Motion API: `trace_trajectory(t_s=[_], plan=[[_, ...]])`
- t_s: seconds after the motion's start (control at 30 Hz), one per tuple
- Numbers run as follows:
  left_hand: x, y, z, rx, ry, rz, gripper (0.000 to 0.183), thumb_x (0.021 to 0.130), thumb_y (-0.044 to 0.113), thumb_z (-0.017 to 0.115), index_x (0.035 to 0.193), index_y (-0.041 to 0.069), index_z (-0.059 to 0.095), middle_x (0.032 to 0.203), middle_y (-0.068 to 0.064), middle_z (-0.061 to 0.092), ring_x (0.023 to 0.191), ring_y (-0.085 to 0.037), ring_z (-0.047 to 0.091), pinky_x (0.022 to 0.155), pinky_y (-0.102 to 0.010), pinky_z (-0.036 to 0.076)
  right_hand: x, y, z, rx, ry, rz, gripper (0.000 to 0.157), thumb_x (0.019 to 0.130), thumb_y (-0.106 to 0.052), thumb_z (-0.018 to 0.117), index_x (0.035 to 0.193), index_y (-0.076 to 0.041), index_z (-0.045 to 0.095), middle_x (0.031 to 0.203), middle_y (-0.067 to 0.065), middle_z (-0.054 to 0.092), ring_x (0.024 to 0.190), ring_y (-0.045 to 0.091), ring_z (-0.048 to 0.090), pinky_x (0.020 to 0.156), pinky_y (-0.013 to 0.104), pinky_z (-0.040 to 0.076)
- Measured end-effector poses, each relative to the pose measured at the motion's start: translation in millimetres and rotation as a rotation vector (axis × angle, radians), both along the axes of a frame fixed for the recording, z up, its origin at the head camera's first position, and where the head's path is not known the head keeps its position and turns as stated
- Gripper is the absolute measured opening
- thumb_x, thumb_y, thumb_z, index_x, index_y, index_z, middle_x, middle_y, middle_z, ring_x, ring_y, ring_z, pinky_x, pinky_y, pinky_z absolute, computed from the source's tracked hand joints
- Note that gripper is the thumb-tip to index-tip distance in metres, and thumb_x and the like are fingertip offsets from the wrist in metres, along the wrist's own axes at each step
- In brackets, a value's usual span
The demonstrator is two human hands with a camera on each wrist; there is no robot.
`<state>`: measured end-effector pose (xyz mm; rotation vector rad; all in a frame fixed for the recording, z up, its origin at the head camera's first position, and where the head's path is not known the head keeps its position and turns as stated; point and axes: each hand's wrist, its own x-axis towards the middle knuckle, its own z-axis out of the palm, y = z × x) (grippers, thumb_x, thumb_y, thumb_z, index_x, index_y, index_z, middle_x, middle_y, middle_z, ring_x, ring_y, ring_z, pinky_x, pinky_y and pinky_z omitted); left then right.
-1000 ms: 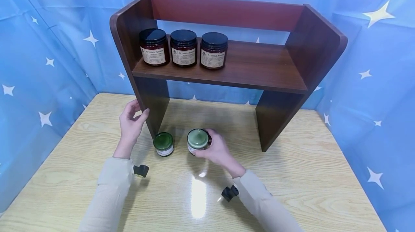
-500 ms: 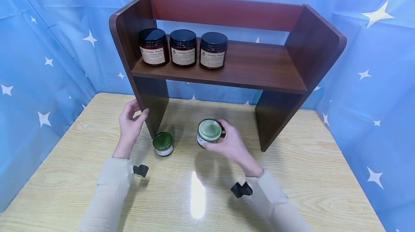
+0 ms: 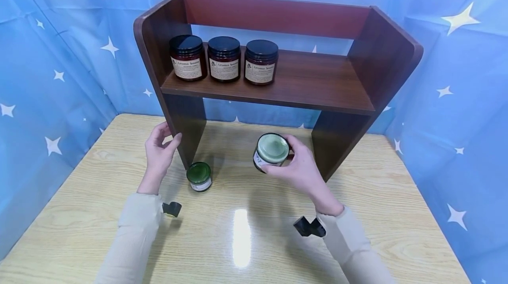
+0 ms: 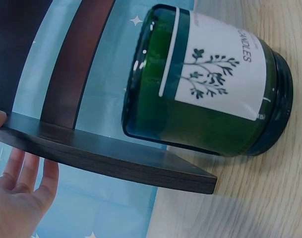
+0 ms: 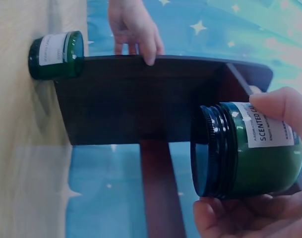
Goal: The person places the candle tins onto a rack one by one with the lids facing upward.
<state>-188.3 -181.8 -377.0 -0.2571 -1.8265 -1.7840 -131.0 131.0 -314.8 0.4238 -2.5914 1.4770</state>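
Held jar (image 5: pixel 262 171) glossy, glasslike (label (image 5: pixel 267 131) papery); shelf (image 3: pixel 325 79) smooth wood

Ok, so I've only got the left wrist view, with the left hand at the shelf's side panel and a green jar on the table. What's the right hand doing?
Observer: The right hand holds a second green jar clear of the table.

Operator: Which end of it faces down?

Observer: The right wrist view shows its black lid facing the table side.

Operator: What else is out of my sight?

Observer: Three dark jars with pale labels stand in a row on the shelf, toward its left end in the head view.
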Motion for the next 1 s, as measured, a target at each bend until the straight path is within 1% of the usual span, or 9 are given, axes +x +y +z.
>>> trace_trajectory(t_s=[0.1,0.2,0.4,0.57,0.67,0.77,0.87,1.0], plan=[[0.1,0.1,0.2,-0.004,-0.002,0.005,0.034,0.081,-0.016,0.058,0.115,-0.016,0.051,0.096,0.01,0.062,0.086,-0.008,0.058,0.073,-0.014,0.051,-0.4,4.1,6.6,0.007,0.003,-0.011,0.061,0.066,-0.015,0.083,0.12,-0.005,0.056,0.106,0.007,0.063,0.096,0.019,0.057,0.078,0.038,0.051],[1.3,0.4,1.4,-0.006,-0.014,0.011,0.035,0.081,-0.016,0.058,0.115,-0.017,0.051,0.095,0.01,0.062,0.086,-0.007,0.058,0.073,-0.014,0.051,-1.5,7.9,11.3,0.006,0.004,-0.006,0.062,0.066,-0.015,0.083,0.122,-0.007,0.057,0.107,0.006,0.063,0.096,0.018,0.057,0.079,0.038,0.051],[2.6,0.8,2.6,-0.01,-0.016,0.008,0.035,0.081,-0.016,0.058,0.115,-0.018,0.05,0.095,0.011,0.062,0.085,-0.006,0.058,0.072,-0.014,0.051,0.7,14.7,22.6,0.017,-0.009,-0.005,0.061,0.069,-0.015,0.081,0.122,-0.003,0.054,0.108,0.009,0.061,0.097,0.02,0.057,0.079,0.035,0.051],[1.6,1.2,2.4,-0.003,-0.009,0.005,0.035,0.081,-0.016,0.058,0.115,-0.017,0.05,0.095,0.01,0.062,0.085,-0.007,0.058,0.073,-0.015,0.051,3.9,21.7,39.1,-0.002,-0.014,0.003,0.063,0.07,-0.011,0.08,0.125,-0.003,0.051,0.111,0.01,0.06,0.094,0.019,0.058,0.074,0.026,0.051],[1.2,1.4,2.3,0.001,-0.007,0.004,0.034,0.081,-0.016,0.058,0.114,-0.017,0.051,0.095,0.009,0.062,0.085,-0.008,0.058,0.072,-0.015,0.051,6.3,26.5,50.1,-0.02,0.006,0.011,0.062,0.071,-0.009,0.079,0.126,-0.002,0.05,0.111,0.01,0.059,0.092,0.018,0.058,0.071,0.021,0.05],[1.2,1.6,2.2,-0.002,-0.007,0.003,0.034,0.081,-0.016,0.058,0.115,-0.017,0.051,0.095,0.01,0.062,0.086,-0.009,0.058,0.072,-0.015,0.051,9.9,31.5,60.7,-0.042,0.027,0.008,0.06,0.073,-0.007,0.077,0.126,-0.002,0.05,0.111,0.01,0.058,0.091,0.016,0.059,0.072,0.019,0.049],[1.6,1.7,2.6,-0.004,-0.011,0.005,0.035,0.081,-0.016,0.058,0.115,-0.017,0.051,0.096,0.01,0.062,0.086,-0.009,0.058,0.072,-0.015,0.051,13.9,35.9,70.7,-0.056,0.053,-0.008,0.058,0.074,-0.006,0.077,0.126,-0.002,0.05,0.111,0.009,0.058,0.092,0.015,0.059,0.074,0.018,0.05],[2.4,1.5,3.3,-0.007,-0.018,0.009,0.035,0.081,-0.016,0.058,0.115,-0.017,0.051,0.095,0.007,0.061,0.086,-0.008,0.058,0.072,-0.014,0.051,17.1,40.3,82.1,-0.038,0.092,-0.044,0.057,0.075,-0.008,0.077,0.126,-0.002,0.051,0.111,0.007,0.058,0.09,0.014,0.059,0.072,0.018,0.05]])
